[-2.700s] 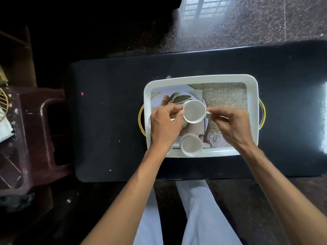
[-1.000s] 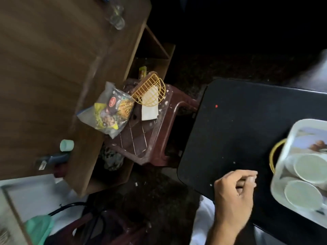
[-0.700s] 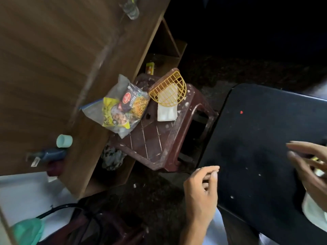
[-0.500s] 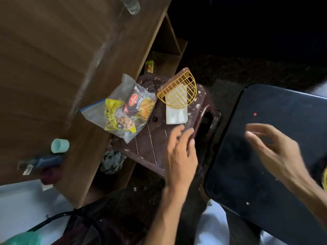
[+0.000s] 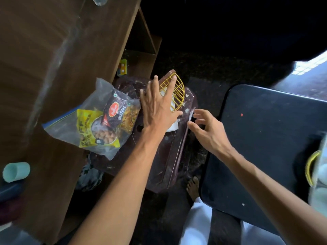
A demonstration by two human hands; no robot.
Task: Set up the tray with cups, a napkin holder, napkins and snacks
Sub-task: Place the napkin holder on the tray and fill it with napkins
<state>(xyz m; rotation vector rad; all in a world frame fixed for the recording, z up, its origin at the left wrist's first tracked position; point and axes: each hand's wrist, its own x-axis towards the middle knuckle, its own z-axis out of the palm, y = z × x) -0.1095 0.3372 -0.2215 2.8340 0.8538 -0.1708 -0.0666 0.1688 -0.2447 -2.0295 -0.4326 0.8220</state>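
Note:
A yellow wire napkin holder with white napkins in it stands on a dark maroon plastic stool. My left hand is spread flat over the holder and napkins, fingers apart, touching the wire. To its right my right hand hovers open beside the stool's edge, holding nothing. A clear bag of snack packets lies on the stool's left side. At the far right edge only a blurred bit of the white tray with its yellow handle shows.
A brown wooden desk fills the left, with a teal cup lying at its lower edge. The black table bearing the tray is on the right. My bare foot rests on the dark floor below the stool.
My view swung from the tray to the stool on the left. Both hands left the cups and reached over; my left hand now lies on the napkin holder, my right hand close beside it.

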